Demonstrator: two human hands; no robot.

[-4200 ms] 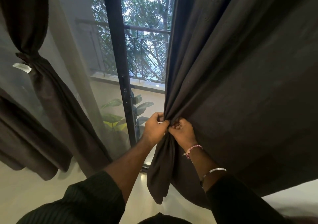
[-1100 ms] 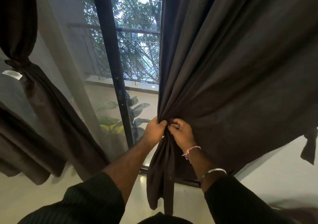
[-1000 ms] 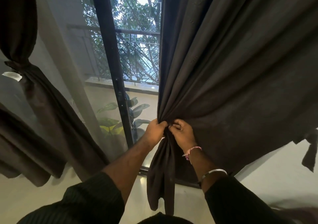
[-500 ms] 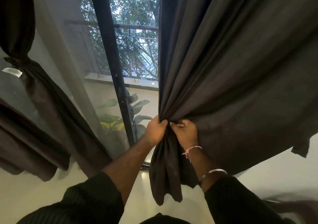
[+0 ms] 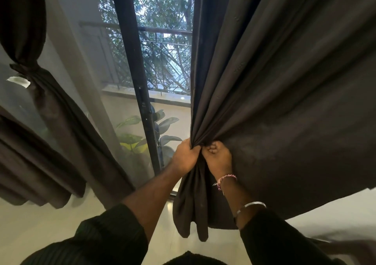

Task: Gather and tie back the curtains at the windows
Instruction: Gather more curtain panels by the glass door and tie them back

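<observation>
Gathering step: left hand (image 5: 186,156) and right hand (image 5: 217,157) fingers clench bunched dark curtain (image 5: 274,102); next, likely wrap a tie just below them

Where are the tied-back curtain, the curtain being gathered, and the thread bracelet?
Tied-back curtain (image 5: 26,69), head view, on its cinched knot.
Curtain being gathered (image 5: 284,102), head view, on its broad folds.
Thread bracelet (image 5: 226,178), head view, on the band across the wrist.

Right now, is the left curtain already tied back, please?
Tied back: the left curtain is cinched into a narrow bunch by a band.
</observation>
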